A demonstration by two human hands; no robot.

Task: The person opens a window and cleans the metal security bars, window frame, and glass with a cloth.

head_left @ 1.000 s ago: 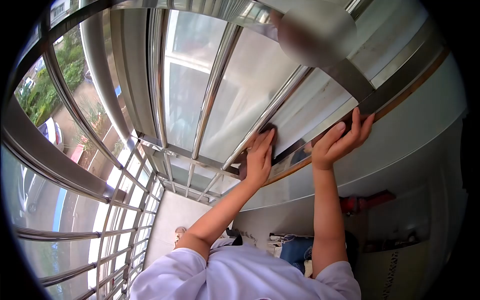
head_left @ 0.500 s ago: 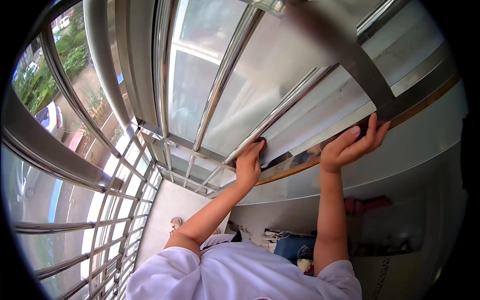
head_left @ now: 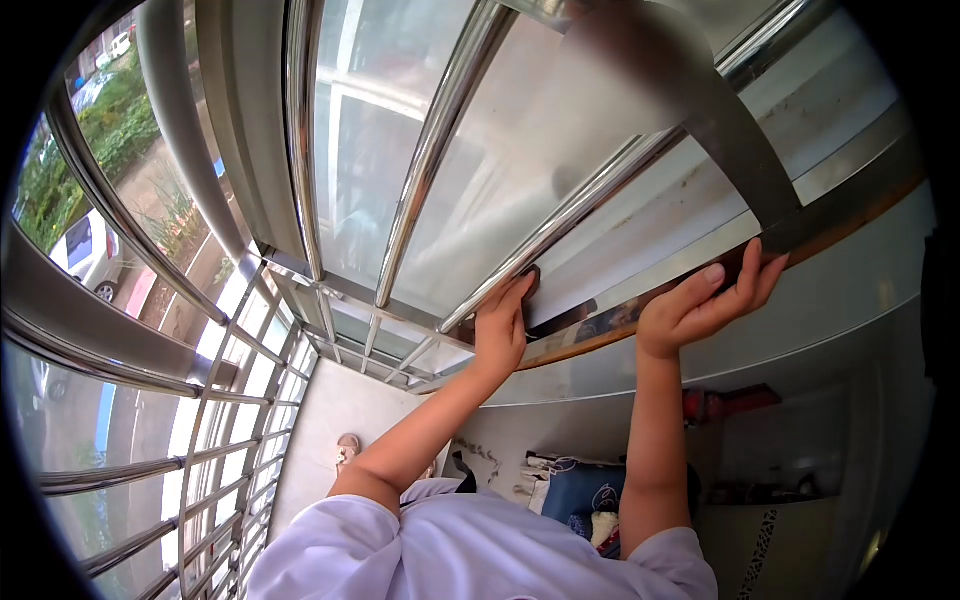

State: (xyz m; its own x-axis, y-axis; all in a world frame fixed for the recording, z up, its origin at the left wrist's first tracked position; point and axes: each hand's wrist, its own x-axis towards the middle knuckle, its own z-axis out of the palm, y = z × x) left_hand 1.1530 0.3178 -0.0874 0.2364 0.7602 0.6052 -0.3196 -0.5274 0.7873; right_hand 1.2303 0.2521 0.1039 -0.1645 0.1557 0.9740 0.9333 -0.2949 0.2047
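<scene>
A barred metal door with shiny upright bars and pale panels fills the upper middle. My left hand is at the lower end of one bar, its fingers bent and close together. By its fingertips a small dark rounded thing shows in part; most of it is hidden by the fingers. My right hand touches the dark metal edge strip of the door, to the right. Its thumb stands apart and its fingers are loosely stretched, with nothing visible in the palm.
A metal grille runs along the left; outside it a white car and bushes show. Pale floor lies below, with a shoe. A blue bag and a red object sit low on the right.
The view has shifted slightly, so the door bars appear farther left. Both hands keep almost the same places on the door edge.
</scene>
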